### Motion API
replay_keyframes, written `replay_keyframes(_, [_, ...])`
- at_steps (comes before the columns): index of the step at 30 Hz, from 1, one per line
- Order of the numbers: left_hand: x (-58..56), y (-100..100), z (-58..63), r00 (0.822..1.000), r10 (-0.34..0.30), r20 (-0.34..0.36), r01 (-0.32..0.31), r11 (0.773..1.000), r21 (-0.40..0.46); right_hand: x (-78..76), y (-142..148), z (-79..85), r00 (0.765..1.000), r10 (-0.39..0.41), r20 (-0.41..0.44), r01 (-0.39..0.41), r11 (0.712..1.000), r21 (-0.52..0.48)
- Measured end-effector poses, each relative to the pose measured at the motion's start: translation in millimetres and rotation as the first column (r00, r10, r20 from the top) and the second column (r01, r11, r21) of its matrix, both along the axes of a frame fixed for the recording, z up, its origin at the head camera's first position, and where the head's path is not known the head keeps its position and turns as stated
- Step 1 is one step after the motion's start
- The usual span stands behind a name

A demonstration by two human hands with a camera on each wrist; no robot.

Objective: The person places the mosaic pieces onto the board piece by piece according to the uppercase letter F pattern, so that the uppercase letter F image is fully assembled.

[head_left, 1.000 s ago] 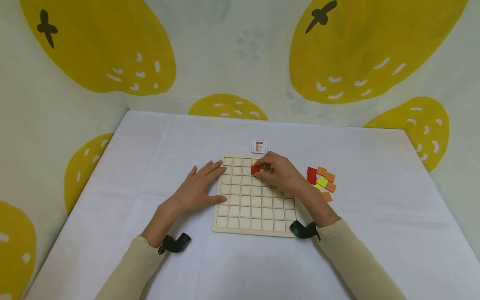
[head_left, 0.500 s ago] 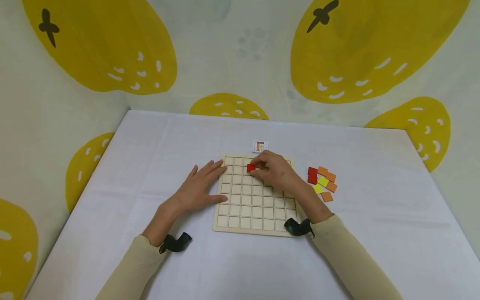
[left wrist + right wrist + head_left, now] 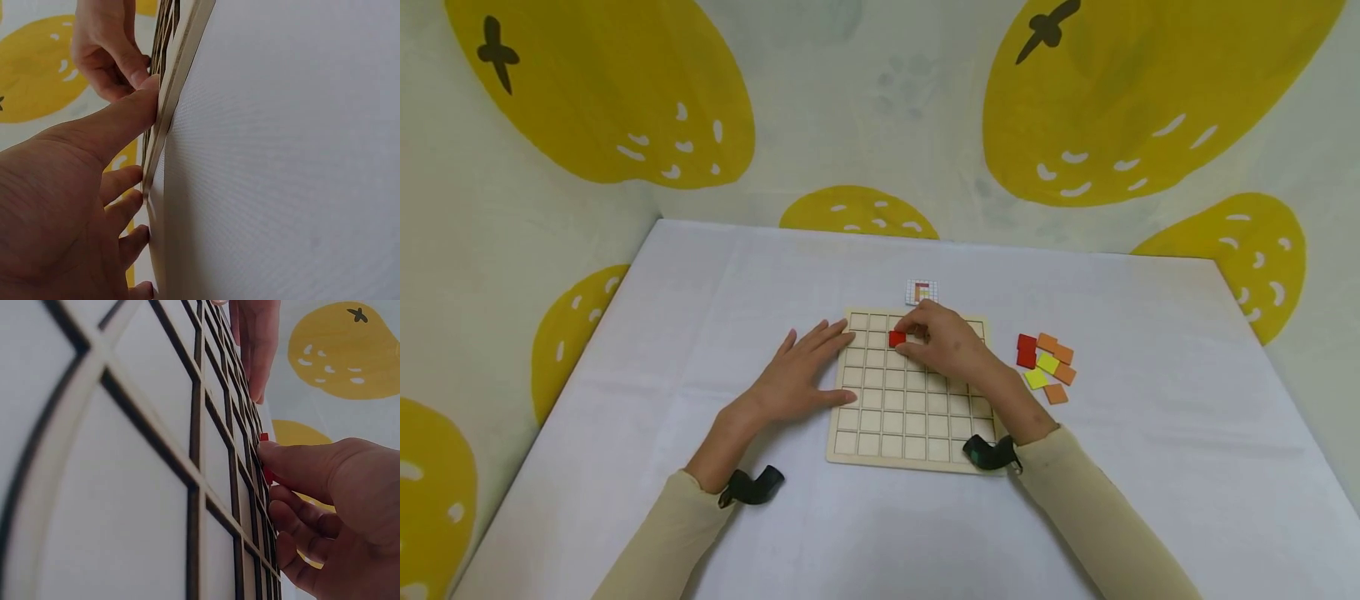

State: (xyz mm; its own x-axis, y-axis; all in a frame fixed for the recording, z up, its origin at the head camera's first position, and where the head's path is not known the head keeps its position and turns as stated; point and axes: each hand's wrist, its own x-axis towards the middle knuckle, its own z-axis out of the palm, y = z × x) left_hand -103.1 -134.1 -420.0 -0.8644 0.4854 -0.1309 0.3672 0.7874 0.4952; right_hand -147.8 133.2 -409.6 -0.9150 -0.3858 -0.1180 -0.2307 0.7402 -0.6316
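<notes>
A pale wooden grid board lies on the white table, its cells framed by raised ridges. My right hand pinches a small red square tile between thumb and fingers, over the second row from the far edge, third column from the left. Seen from the right wrist, the red tile stands at the ridges, with the thumb against it. My left hand is spread along the board's left edge. In the left wrist view its thumb rests on the board's edge.
Right of the board lie loose tiles: two red tiles, two yellow tiles and several orange tiles. A small card with a coloured grid pattern lies beyond the board's far edge. Yellow-patterned walls stand behind and left of the table.
My right hand has shifted slightly left across the board with the red tile, from the fourth column to the third. The left hand has stayed at the board's edge.
</notes>
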Motion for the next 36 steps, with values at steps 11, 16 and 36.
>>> replay_keyframes(11, [-0.5,-1.0,-1.2,1.0,-0.001,-0.007,0.001,1.0,-0.003,1.7,-1.7,0.3,1.0,-0.02,0.0,0.02,1.0,0.006])
replay_keyframes(16, [0.0,-0.6,-1.4,1.0,-0.003,-0.005,0.003,1.0,-0.002,1.2,-1.0,-2.1,1.0,-0.021,-0.007,0.021,1.0,0.002])
replay_keyframes(36, [0.1,-1.4,-2.5,1.0,0.002,-0.004,-0.002,1.0,0.008,1.9,11.4,-0.6,1.0,0.001,0.03,0.004,0.99,-0.144])
